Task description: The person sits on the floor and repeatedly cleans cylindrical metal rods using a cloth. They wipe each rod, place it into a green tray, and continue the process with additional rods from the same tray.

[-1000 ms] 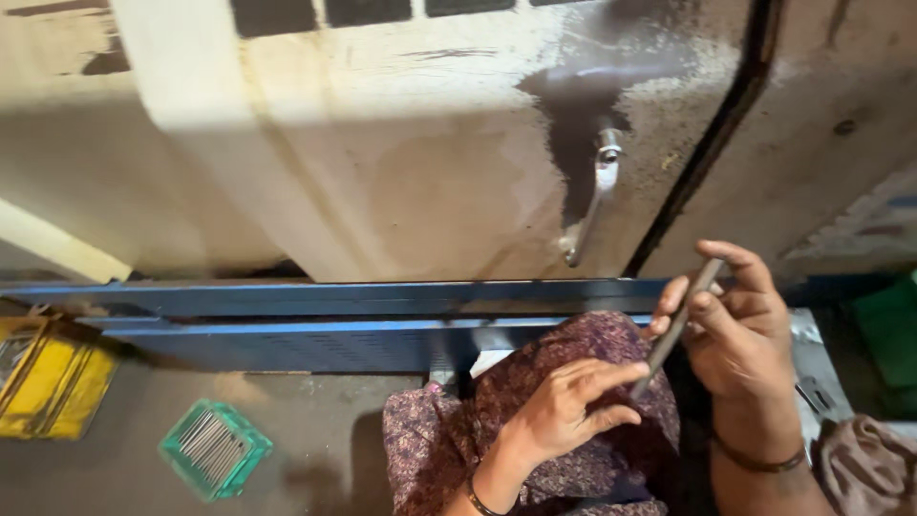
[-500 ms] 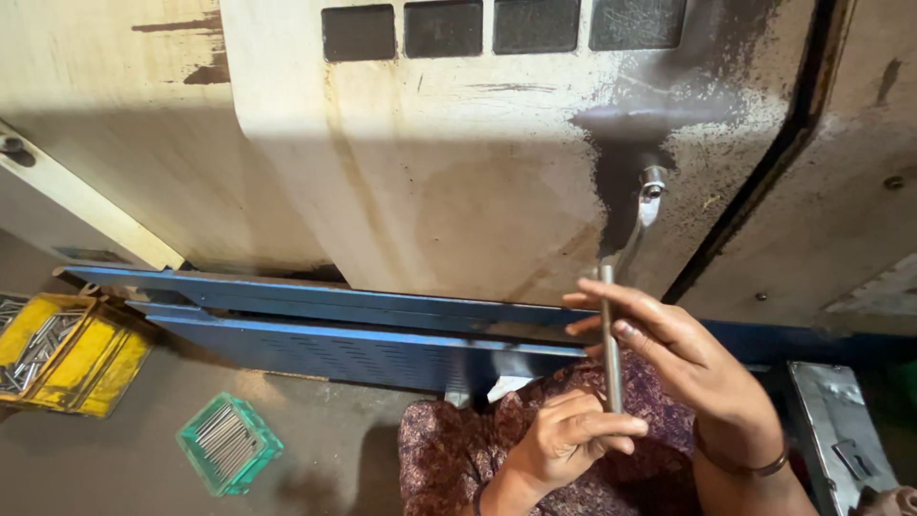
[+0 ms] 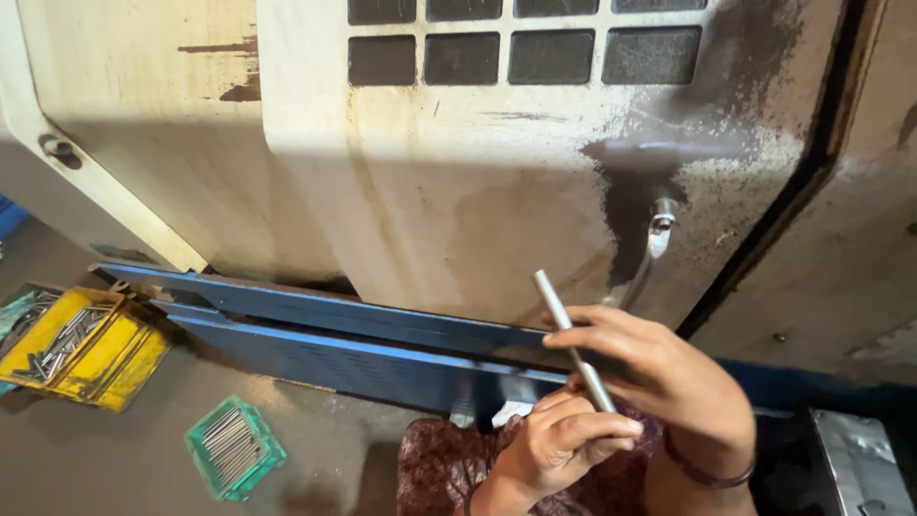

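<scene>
A thin grey metal rod stood tilted between both hands before a worn cream machine door. The right hand pinched its middle; the left hand curled around its lower end, over patterned maroon cloth.

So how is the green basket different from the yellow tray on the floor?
The green basket is smaller and square with mesh walls; the yellow tray is wider, flatter, with solid sides. The green basket sits nearer the hands, the yellow tray further left by the frame's edge. Both rest on the floor and hold thin metal rods.
</scene>
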